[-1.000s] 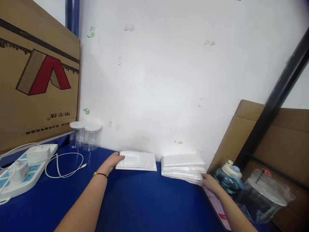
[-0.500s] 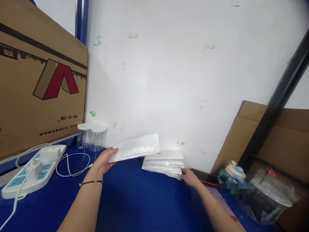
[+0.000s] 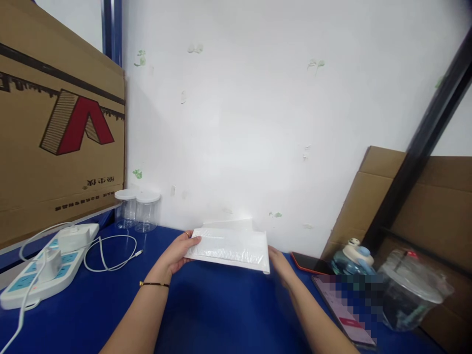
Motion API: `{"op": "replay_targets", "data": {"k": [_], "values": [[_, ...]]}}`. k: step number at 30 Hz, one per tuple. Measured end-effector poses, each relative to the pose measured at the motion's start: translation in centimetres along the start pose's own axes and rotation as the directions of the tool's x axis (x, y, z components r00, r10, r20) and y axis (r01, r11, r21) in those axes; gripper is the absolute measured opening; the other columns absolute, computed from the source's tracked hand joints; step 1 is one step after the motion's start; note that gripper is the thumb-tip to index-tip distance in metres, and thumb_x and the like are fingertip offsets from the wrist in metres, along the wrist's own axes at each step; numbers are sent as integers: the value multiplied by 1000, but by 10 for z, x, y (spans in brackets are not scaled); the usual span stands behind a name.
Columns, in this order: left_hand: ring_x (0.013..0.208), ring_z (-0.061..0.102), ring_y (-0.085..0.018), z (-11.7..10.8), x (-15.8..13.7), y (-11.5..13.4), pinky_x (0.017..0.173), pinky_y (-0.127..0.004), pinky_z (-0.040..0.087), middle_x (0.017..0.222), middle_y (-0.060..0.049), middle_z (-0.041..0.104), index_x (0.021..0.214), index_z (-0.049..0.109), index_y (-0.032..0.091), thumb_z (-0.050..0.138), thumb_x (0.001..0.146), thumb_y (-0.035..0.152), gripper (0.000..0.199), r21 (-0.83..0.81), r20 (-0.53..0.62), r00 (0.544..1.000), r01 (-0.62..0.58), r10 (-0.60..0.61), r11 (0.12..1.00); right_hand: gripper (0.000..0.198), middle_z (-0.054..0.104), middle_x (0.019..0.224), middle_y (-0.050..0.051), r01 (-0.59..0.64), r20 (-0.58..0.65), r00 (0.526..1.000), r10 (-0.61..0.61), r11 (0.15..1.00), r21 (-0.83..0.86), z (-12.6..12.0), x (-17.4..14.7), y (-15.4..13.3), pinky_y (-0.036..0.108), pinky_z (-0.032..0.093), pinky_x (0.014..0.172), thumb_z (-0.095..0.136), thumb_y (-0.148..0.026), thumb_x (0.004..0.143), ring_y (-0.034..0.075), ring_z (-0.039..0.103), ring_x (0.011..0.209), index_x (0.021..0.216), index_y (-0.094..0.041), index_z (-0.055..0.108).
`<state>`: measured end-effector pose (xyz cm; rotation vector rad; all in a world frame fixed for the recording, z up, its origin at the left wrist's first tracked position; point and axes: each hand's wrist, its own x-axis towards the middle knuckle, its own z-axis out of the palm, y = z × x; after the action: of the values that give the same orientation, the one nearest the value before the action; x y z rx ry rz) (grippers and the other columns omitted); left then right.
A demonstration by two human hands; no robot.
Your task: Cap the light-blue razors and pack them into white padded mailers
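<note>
A white bubble mailer is pinched at its left end by my left hand, thumb on top and fingers below. It lies across the front of more white mailers, of which only the back edge shows. My right hand is at the right end of the held mailer, its fingers mostly hidden behind that end. Whether those fingers grip the mailers or only touch them cannot be seen.
On the blue table, a white power strip with a cable and two lidded clear jars stand left. To the right are a phone, a tablet-like screen, a duck-like figure and a bagged tub. Cardboard flanks both sides.
My left hand has brought its mailer rightward and down, from beside the stack to in front of it. The stack's visible back edge sits further left. My right hand has shifted slightly left.
</note>
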<state>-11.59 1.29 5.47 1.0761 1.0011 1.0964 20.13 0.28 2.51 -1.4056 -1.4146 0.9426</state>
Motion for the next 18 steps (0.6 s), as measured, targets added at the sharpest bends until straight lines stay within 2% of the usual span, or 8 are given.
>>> {"op": "replay_targets", "data": {"k": [3, 6, 9, 12, 13, 15, 16, 18], "values": [[64, 63, -16, 13, 1, -11, 50, -23, 49, 90, -8, 67, 113, 50, 16, 68, 68, 36, 53, 9, 46, 999, 28, -28, 1000, 64, 69, 87, 12, -76, 119, 992, 47, 966, 249, -14, -26, -3, 35, 46, 75, 29, -65, 83, 26, 63, 85, 102, -15, 63], [63, 62, -16, 26, -1, -23, 48, -22, 47, 88, -7, 67, 116, 48, 16, 68, 67, 35, 56, 52, 61, 996, 68, -71, 996, 52, 69, 82, 10, -139, 186, 980, 75, 924, 357, -21, -49, 1, 32, 47, 66, 43, -61, 80, 24, 64, 76, 100, -17, 61], [60, 61, -17, 35, -4, -34, 47, -23, 45, 84, -6, 67, 122, 44, 17, 63, 71, 36, 58, 142, 15, 995, 95, -98, 985, 38, 66, 71, 4, -129, 137, 987, 84, 923, 362, -26, -58, 16, 22, 40, 47, 64, -48, 71, 15, 58, 55, 92, -17, 59], [65, 61, -18, 38, -6, -39, 52, -25, 46, 83, -5, 67, 114, 52, 16, 55, 76, 39, 44, 314, -36, 999, 32, -22, 949, 34, 59, 59, -1, -150, 29, 989, 148, 952, 265, -29, -55, 35, 18, 26, 34, 71, -43, 63, 8, 45, 40, 80, -17, 57], [67, 61, -18, 38, -6, -38, 55, -25, 45, 81, -5, 67, 106, 58, 15, 53, 78, 39, 37, 404, -42, 999, -11, 30, 915, 33, 56, 56, -3, -159, -2, 986, 164, 961, 225, -30, -54, 40, 18, 24, 33, 71, -42, 62, 7, 42, 37, 78, -17, 55], [70, 61, -20, 39, -5, -32, 58, -25, 43, 76, -4, 67, 88, 64, 15, 52, 77, 38, 29, 614, -52, 991, -67, 125, 787, 30, 50, 50, -7, -162, -45, 984, 170, 976, 146, -30, -51, 48, 18, 23, 30, 70, -39, 62, 6, 37, 33, 77, -19, 53], [70, 61, -20, 40, -6, -26, 58, -25, 42, 74, -4, 66, 85, 65, 15, 52, 77, 37, 27, 711, -64, 984, -70, 164, 700, 29, 46, 48, -9, -155, -52, 986, 161, 983, 103, -29, -50, 51, 18, 22, 30, 69, -37, 63, 6, 35, 31, 77, -19, 52], [69, 61, -21, 45, -8, -11, 57, -25, 38, 71, -3, 65, 90, 64, 17, 52, 76, 37, 27, 846, -103, 969, -32, 223, 532, 25, 42, 46, -11, -134, -54, 989, 135, 991, 13, -27, -49, 53, 18, 22, 29, 67, -34, 65, 6, 33, 29, 80, -20, 52]]}}
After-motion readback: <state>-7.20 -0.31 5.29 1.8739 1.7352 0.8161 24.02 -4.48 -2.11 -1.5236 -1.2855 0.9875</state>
